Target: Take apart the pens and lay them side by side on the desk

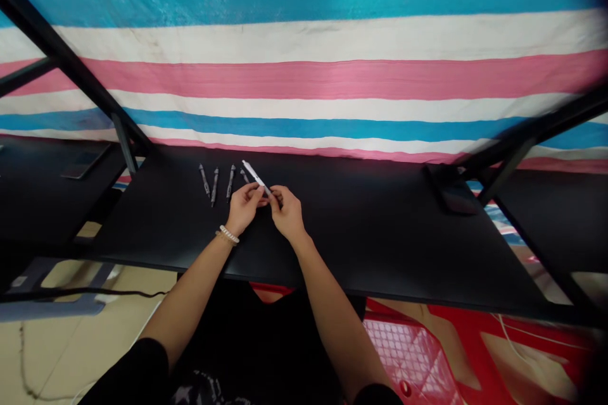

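A white pen [253, 173] is held between both hands above the black table [370, 221], its white end pointing up and to the left. My left hand [244, 207], with beaded bracelets at the wrist, pinches the pen near its middle. At the pen's lower end, the fingers of my right hand [287, 210] are closed on it. Left of the hands, several dark grey pens lie on the table, among them one at the far left [204, 180], a second [215, 187] and a third [230, 181]. Another pen [244, 175] is partly hidden behind my left hand.
A dark phone-like object [451, 190] lies at the table's right end by a black metal frame. On a neighbouring table at the left is a flat dark device [85, 161]. Behind hangs a striped sheet [304, 79]. A red plastic stool [413, 354] stands below the front edge.
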The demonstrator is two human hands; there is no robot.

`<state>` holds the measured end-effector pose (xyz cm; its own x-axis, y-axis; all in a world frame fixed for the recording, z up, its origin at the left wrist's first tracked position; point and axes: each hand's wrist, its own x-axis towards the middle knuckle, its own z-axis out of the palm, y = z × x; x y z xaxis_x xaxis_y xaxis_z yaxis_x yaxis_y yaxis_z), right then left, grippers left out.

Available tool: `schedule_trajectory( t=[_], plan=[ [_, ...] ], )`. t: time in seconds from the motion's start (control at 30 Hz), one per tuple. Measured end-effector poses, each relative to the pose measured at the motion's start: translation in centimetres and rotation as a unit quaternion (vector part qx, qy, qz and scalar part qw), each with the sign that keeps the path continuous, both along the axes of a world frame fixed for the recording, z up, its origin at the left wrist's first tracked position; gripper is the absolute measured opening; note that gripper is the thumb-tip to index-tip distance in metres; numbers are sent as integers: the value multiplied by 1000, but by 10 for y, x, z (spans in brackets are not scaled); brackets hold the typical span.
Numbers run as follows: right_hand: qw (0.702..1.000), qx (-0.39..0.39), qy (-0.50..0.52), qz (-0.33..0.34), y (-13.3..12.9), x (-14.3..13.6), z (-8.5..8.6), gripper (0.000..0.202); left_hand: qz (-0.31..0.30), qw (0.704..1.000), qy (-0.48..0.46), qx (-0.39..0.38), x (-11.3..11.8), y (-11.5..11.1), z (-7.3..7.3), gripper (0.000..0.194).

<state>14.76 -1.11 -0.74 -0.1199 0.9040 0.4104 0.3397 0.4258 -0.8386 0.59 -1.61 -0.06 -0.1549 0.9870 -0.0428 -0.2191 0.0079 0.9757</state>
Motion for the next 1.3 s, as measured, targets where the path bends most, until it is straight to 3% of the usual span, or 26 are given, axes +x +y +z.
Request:
schedule_trajectory(
  t=[0.1,0.2,0.43,0.67,0.8,0.93,1.07,1.2,1.3],
  plan=[
    [999,17,30,11,-1,1,7,21,23,998,-58,22,0,2,3,54],
    [998,7,68,0,-2,0,11,22,27,992,-110,52,-5,1,5,45],
    [967,-143,197,71,-1,-5,4,43,-9,988,-148,46,-10,-3,5,41],
    [980,-65,186,29,-1,-6,5,24,35,990,-132,45,-8,-1,2,42],
    [974,-109,194,34,-1,-5,6,29,35,988,-142,43,-8,-1,3,42],
    [980,-65,184,49,0,-2,7,24,33,987,-150,46,-8,0,4,42],
    [973,-112,198,44,2,-1,6,31,22,985,-161,49,-7,0,4,42],
    [979,-70,188,34,2,-1,5,29,24,985,-166,47,-7,0,5,41],
    [973,-102,205,42,1,-2,5,30,21,984,-168,45,-7,0,4,41]
  ],
)
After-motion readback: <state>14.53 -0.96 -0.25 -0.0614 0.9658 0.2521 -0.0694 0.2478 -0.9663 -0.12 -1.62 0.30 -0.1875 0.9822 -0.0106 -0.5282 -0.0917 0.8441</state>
